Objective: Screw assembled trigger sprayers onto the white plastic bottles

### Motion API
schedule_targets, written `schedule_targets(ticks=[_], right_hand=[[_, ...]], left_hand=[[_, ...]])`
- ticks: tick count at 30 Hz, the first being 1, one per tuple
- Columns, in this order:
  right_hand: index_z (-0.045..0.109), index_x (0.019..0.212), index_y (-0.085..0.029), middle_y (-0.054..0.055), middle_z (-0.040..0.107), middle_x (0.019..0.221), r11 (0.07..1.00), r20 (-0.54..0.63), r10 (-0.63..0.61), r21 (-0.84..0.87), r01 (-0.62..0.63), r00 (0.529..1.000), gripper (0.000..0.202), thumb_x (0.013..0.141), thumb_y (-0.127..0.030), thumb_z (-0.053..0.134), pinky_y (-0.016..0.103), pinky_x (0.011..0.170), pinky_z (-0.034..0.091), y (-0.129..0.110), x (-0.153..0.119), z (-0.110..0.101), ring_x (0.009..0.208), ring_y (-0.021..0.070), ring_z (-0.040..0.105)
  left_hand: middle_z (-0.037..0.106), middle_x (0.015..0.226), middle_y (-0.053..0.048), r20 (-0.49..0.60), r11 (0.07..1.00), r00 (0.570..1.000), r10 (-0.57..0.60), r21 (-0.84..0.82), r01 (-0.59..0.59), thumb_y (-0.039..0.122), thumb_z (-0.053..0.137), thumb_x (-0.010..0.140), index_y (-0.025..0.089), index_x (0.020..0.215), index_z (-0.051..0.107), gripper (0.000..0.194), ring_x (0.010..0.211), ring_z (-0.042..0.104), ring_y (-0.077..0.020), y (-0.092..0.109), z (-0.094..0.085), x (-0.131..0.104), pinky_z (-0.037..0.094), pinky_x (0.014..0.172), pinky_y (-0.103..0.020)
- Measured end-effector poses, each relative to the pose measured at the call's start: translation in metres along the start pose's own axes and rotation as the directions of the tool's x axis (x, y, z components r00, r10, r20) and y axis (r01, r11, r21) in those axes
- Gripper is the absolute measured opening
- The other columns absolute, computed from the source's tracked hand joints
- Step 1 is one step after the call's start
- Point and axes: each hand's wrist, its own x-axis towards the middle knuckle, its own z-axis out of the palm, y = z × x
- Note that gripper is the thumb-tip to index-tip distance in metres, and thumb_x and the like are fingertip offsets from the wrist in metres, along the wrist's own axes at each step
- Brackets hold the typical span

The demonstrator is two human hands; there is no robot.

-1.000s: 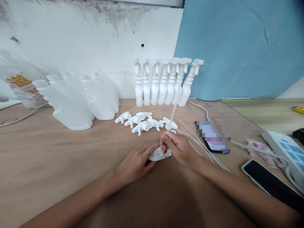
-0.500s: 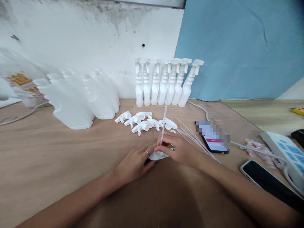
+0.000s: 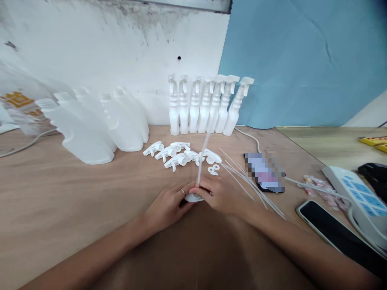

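My left hand [image 3: 171, 203], with a ring on one finger, is closed around a white spray trigger head [image 3: 192, 198] low over the table. Most of that head is hidden by my fingers. Between thumb and fingers, my right hand [image 3: 219, 195] pinches the lower end of a thin translucent tube [image 3: 203, 155] that stands nearly upright at the head. Whether the tube sits inside the head's opening is hidden. Just beyond my hands lie several loose trigger heads [image 3: 177, 160] and a few small white rings [image 3: 211, 169]. More thin tubes [image 3: 254, 185] lie to the right.
Several white spray bottles with heads [image 3: 204, 108] stand against the wall. Open-necked bottles [image 3: 87, 137] are at the left beside a plastic bag [image 3: 22, 104]. To the right are a lit phone [image 3: 264, 173], a dark phone [image 3: 335, 227], pink packets [image 3: 325, 191] and a power strip [image 3: 356, 193].
My right hand has closed in lower around the tube and head, and the small rings behind it now show. The whole view has shifted slightly.
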Motion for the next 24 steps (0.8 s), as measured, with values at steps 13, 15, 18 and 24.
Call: schedule_targets(ticks=[13, 15, 18, 24], right_hand=[[0.057, 0.084, -0.022, 0.003, 0.068, 0.097, 0.669, 0.043, 0.484, 0.625, -0.401, 0.874, 0.027, 0.076, -0.033, 0.079, 0.033, 0.081, 0.049, 0.006, -0.025, -0.005, 0.090, 0.0202, 0.065], [0.053, 0.082, -0.022, 0.004, 0.070, 0.113, 0.560, 0.044, 0.512, 0.740, -0.372, 0.858, 0.030, 0.075, -0.030, 0.081, 0.033, 0.087, 0.050, 0.008, -0.036, -0.009, 0.102, 0.0213, 0.066], [0.051, 0.080, -0.023, 0.004, 0.069, 0.124, 0.500, -0.040, 0.578, 0.807, -0.315, 0.815, 0.031, 0.075, -0.024, 0.082, 0.035, 0.097, 0.046, 0.018, -0.050, -0.022, 0.117, 0.0228, 0.063], [0.057, 0.076, -0.023, 0.003, 0.075, 0.104, 0.413, -0.174, 0.661, 0.896, -0.161, 0.730, 0.026, 0.071, -0.021, 0.083, 0.038, 0.092, 0.052, 0.041, -0.055, -0.040, 0.111, 0.0263, 0.066]], left_hand=[[0.071, 0.103, 0.000, -0.089, 0.969, 0.974, -0.206, -0.156, 0.191, 0.040, 0.064, 0.093, 0.028, 0.130, 0.051, 0.041, 0.083, 0.067, -0.0168, -0.004, -0.007, -0.011, 0.054, 0.067, -0.027], [0.069, 0.112, -0.003, -0.182, 0.996, 0.980, -0.085, 0.008, 0.088, 0.037, 0.065, 0.093, 0.028, 0.136, 0.046, 0.048, 0.093, 0.066, -0.0187, -0.016, -0.018, -0.015, 0.055, 0.078, -0.031], [0.065, 0.115, -0.006, -0.495, 0.925, 0.859, 0.127, 0.371, 0.077, 0.029, 0.067, 0.091, 0.023, 0.125, 0.054, 0.037, 0.106, 0.062, -0.0220, -0.045, -0.054, -0.021, 0.050, 0.095, -0.038], [0.054, 0.115, -0.015, -0.852, 0.784, 0.494, 0.173, 0.423, 0.455, 0.034, 0.072, 0.082, 0.009, 0.114, 0.051, 0.045, 0.112, 0.051, -0.0296, -0.123, -0.143, -0.055, 0.042, 0.096, -0.046]])
